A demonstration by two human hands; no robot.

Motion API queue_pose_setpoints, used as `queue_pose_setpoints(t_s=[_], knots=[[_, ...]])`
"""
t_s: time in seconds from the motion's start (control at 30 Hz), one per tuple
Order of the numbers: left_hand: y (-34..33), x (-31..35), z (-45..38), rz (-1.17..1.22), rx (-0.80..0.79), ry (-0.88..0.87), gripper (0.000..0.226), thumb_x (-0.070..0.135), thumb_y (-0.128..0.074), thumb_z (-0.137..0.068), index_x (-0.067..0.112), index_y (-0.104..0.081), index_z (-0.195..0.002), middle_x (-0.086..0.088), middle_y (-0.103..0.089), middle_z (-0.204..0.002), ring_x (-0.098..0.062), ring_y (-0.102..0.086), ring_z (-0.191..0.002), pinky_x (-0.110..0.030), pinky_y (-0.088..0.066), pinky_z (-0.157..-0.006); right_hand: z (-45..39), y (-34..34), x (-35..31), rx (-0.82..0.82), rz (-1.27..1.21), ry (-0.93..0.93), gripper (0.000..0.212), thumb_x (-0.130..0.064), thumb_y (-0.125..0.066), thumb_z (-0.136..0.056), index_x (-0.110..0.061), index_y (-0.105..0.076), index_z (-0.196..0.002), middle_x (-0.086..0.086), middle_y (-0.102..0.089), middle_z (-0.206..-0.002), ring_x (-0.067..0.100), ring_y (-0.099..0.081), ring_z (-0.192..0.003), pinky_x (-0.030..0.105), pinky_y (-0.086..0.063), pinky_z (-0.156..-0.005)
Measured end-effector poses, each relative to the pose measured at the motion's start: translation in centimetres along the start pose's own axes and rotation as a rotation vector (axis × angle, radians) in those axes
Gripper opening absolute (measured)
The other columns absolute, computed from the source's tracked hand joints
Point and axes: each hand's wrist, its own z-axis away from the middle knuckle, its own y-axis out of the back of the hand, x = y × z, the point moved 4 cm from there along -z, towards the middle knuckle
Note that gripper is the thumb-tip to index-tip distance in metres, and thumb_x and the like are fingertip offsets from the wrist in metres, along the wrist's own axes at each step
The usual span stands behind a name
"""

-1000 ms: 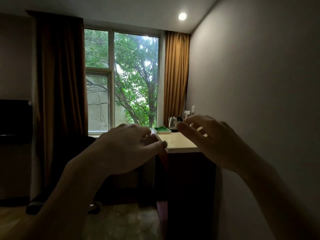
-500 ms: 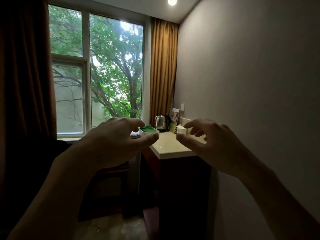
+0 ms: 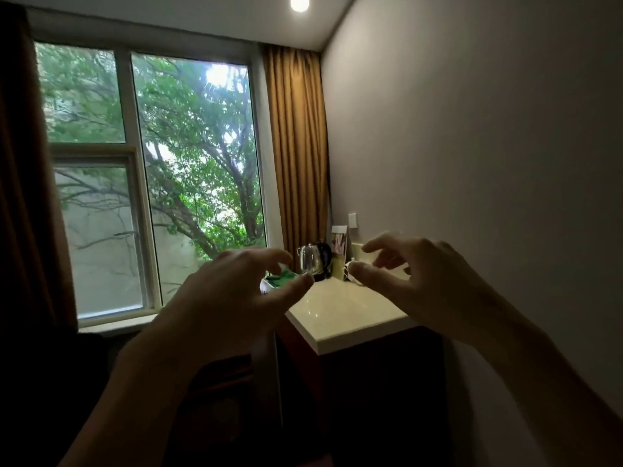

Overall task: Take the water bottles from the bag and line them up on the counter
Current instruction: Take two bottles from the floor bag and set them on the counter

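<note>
Grey wall (image 3: 472, 129) bounds the scene on the right, and the window (image 3: 151, 183) with its ochre curtain (image 3: 296, 146) closes the far end. The cream-topped table (image 3: 340, 315) stands in that corner on a dark cabinet; its near half carries nothing, which suits it as the place for a row of bottles. At the far end of the top stand a steel kettle (image 3: 312, 262), a small white cup (image 3: 352, 276), a card stand (image 3: 338, 239) against the wall, and a tray with green contents (image 3: 281, 281), partly hidden.

Both hands are raised in front of the table. The left hand (image 3: 236, 294) and the right hand (image 3: 428, 284) each show fingers loosely curved with thumb apart; neither grip holds anything. This posture reads as readiness to take hold.

No bag and no water bottles are visible; their location cannot be determined from this view.
</note>
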Motion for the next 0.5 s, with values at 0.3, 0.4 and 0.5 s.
queue_pose_setpoints(t_s=[0.3, 0.4, 0.5], knots=[[-8.2, 0.8, -8.9, 0.107, -0.241, -0.085, 0.082, 0.077, -0.033, -0.063, 0.034, -0.056, -0.13, 0.01, -0.06, -0.13, -0.008, -0.057, -0.115, -0.034, -0.05, -0.095, -1.9, 0.1, 8.9, 0.072, 0.105, -0.175, 0.053, -0.066, -0.048, -0.079, -0.031, -0.06, -0.117, -0.013, -0.065, -0.097, 0.007, -0.062, -0.092, 0.035, -0.054, -0.082], [-11.4, 3.2, -11.7, 0.174, -0.292, -0.159, 0.087, 0.079, -0.031, -0.063, 0.034, -0.051, -0.135, 0.012, -0.058, -0.131, -0.01, -0.055, -0.12, -0.039, -0.048, -0.1, -1.2, 1.6, 11.6, 0.089, 0.177, -0.252, 0.053, -0.067, -0.046, -0.079, -0.032, -0.059, -0.117, -0.013, -0.064, -0.1, 0.007, -0.062, -0.093, 0.036, -0.054, -0.083], [-14.3, 6.2, -13.9, 0.223, -0.358, -0.223, 0.085, 0.074, -0.032, -0.068, 0.034, -0.044, -0.141, 0.009, -0.054, -0.137, -0.011, -0.051, -0.125, -0.036, -0.046, -0.103, -0.2, 3.0, 14.5, 0.11, 0.25, -0.342, 0.048, -0.062, -0.05, -0.083, -0.031, -0.058, -0.118, -0.01, -0.064, -0.102, 0.007, -0.061, -0.093, 0.031, -0.055, -0.081]])
